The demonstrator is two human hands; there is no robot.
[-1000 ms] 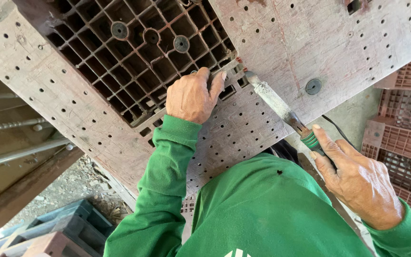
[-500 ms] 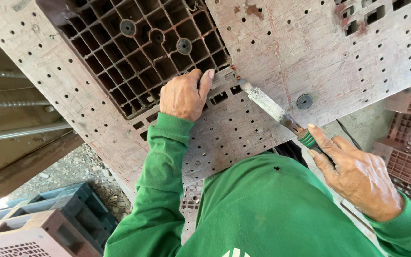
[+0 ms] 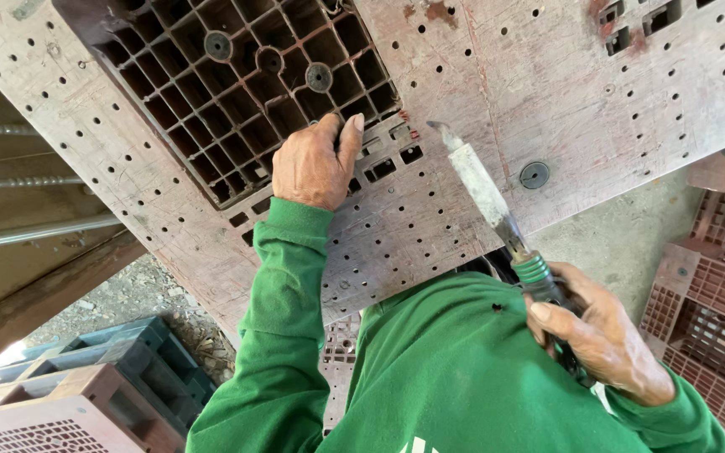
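Note:
My left hand [image 3: 314, 164] presses against the lower edge of a dark brown plastic grid panel [image 3: 237, 84] set against large pale perforated panels [image 3: 547, 84]. Its fingers curl over the grid's rim. My right hand [image 3: 597, 335] grips the green-wrapped handle of a long metal chisel-like tool [image 3: 484, 189]. The tool's cement-crusted blade points up and to the left, its tip near the seam between the perforated panels. Both arms wear green sleeves.
Reddish plastic grid crates [image 3: 706, 277] are stacked at the right. More crates, blue-grey and brown [image 3: 86, 394], lie at the lower left. Steel bars [image 3: 35, 231] and a beam run along the left. Gravel ground [image 3: 127, 294] shows below.
The tool's tip has lifted off the panel seam and swung slightly upward. My left hand has stayed on the grid's edge. The view has shifted a little.

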